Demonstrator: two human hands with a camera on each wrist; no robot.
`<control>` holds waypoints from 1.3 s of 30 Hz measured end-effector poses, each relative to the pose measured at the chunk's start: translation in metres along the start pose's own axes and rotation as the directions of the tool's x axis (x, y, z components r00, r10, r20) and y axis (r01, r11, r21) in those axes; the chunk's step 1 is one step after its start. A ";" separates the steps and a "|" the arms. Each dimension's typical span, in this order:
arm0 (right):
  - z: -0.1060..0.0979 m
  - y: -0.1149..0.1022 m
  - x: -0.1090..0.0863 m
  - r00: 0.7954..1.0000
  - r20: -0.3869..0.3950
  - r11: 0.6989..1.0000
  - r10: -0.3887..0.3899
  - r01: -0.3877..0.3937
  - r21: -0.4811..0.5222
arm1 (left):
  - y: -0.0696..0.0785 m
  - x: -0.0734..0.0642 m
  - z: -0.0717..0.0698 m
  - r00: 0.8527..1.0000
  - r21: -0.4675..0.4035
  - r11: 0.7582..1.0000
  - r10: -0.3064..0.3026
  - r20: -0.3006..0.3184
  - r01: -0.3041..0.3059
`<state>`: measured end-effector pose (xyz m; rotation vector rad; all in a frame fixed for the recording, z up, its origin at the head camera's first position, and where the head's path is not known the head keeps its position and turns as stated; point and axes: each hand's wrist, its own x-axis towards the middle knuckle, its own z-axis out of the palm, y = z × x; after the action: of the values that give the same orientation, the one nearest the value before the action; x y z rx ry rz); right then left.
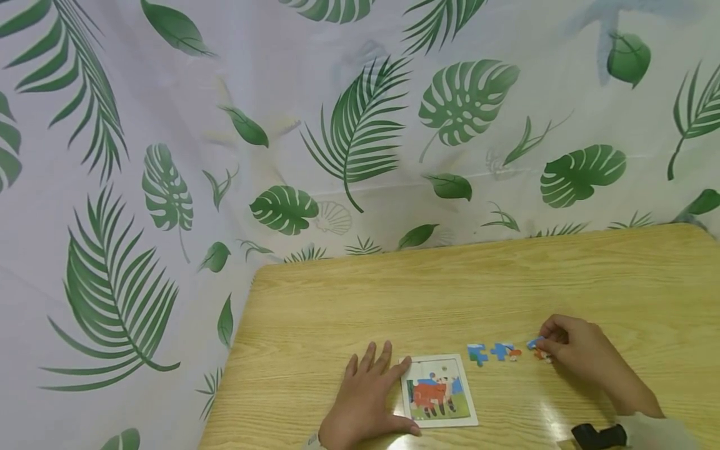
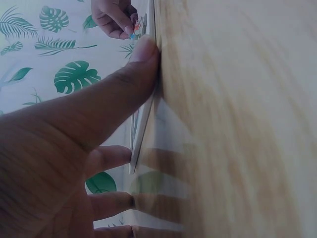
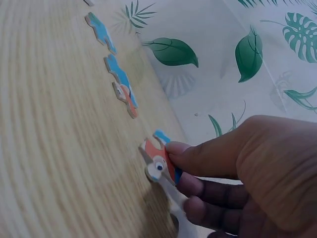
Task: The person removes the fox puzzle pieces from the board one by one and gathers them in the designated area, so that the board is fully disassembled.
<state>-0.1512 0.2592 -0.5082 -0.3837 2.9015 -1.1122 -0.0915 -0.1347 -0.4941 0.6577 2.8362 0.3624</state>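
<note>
A white-framed jigsaw puzzle point(image 1: 441, 400) lies on the table, with a red animal and a green and blue scene pictured in it. My left hand point(image 1: 364, 395) rests at its left side with fingers spread, the thumb and index finger touching the frame's edge. Between the thumb and fingers of my right hand point(image 1: 585, 350) is a blue and orange puzzle piece point(image 3: 154, 157) with an eye printed on it; the right wrist view has it tilted up from the tabletop. Two loose pieces lie between the frame and that hand: a blue and green piece point(image 1: 477, 354) and a blue and orange piece point(image 1: 502, 351).
The wooden table point(image 1: 337, 306) reaches back to a white cloth point(image 1: 382, 219) printed with green leaves, which hangs behind it and on the left. A black object point(image 1: 597, 435) is at the right wrist, near the bottom edge of the head view.
</note>
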 end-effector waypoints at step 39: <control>0.038 -0.077 0.015 0.986 -0.050 0.987 -0.161 0.160 -0.017 | -0.002 0.003 0.005 1.000 -0.047 0.999 0.011 -0.007 -0.012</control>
<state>-0.1448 0.1753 -0.4842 -0.6085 2.9680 -1.1398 -0.0936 -0.1342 -0.4999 0.6650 2.8224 0.4323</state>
